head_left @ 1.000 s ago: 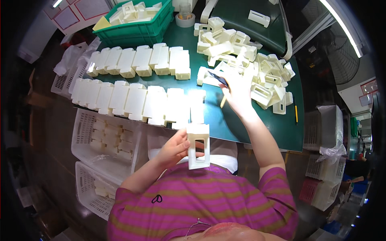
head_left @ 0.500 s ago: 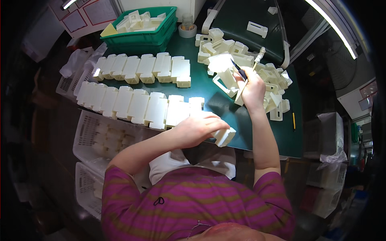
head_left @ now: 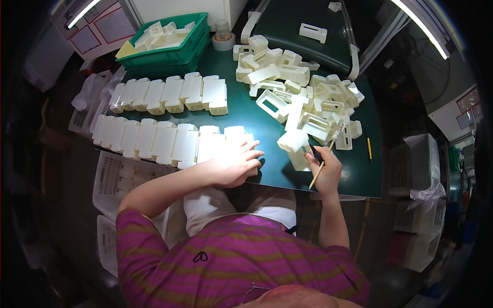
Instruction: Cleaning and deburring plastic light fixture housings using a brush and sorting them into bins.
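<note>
Matt cream plastic housings (head_left: 169, 141) lie on a smooth green mat (head_left: 267, 128).

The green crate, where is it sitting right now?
In the head view the green crate sits at the far left corner of the green table, holding white plastic parts, just beyond the upper row of white pieces.

Bright overhead strips, dark vignette, fisheye bending

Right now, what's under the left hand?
The left hand lies flat on the last white plastic housing at the near row's right end, on the green table. Only the housing's far edge shows; the rest is covered by the palm.
</note>
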{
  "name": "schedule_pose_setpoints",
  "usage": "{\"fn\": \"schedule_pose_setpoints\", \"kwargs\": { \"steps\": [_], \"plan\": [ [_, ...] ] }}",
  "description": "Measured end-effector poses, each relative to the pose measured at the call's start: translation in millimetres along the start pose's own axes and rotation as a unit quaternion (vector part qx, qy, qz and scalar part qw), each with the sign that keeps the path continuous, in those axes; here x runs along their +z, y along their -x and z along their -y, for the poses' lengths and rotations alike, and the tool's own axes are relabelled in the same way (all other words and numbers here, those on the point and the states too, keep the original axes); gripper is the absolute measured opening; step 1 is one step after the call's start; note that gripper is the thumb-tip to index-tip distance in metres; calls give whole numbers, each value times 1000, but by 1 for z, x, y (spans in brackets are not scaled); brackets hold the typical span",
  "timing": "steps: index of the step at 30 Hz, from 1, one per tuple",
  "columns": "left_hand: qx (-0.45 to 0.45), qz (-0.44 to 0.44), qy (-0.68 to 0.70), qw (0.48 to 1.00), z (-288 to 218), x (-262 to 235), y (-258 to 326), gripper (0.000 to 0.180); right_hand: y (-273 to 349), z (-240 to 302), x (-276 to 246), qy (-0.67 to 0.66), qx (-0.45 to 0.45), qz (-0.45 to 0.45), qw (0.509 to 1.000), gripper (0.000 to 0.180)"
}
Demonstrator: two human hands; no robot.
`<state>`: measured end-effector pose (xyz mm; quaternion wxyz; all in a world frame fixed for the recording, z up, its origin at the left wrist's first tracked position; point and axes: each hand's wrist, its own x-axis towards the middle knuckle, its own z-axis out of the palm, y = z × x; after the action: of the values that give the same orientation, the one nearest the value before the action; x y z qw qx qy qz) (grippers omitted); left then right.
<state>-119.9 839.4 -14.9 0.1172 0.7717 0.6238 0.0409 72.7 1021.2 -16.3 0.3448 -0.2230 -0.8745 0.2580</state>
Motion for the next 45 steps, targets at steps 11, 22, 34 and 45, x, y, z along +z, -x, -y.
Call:
{"fn": "schedule_pose_setpoints", "kwargs": {
  "steps": [11,22,34,45],
  "plan": [
    [-114,-130,843,510,-94,45,-26,48,74,26,-14,-155,118,132,972,19],
    [-133,28,954,266,-108,88,-11,41,117,32,-58,-56,209,193,957,36],
    [-128,13,963,236,-107,87,-3,52,120,31,-42,-55,151,167,973,36],
    [-109,10,966,233,-105,87,-7,54,118,30,-39,-53,149,159,975,36]
  ]
}}
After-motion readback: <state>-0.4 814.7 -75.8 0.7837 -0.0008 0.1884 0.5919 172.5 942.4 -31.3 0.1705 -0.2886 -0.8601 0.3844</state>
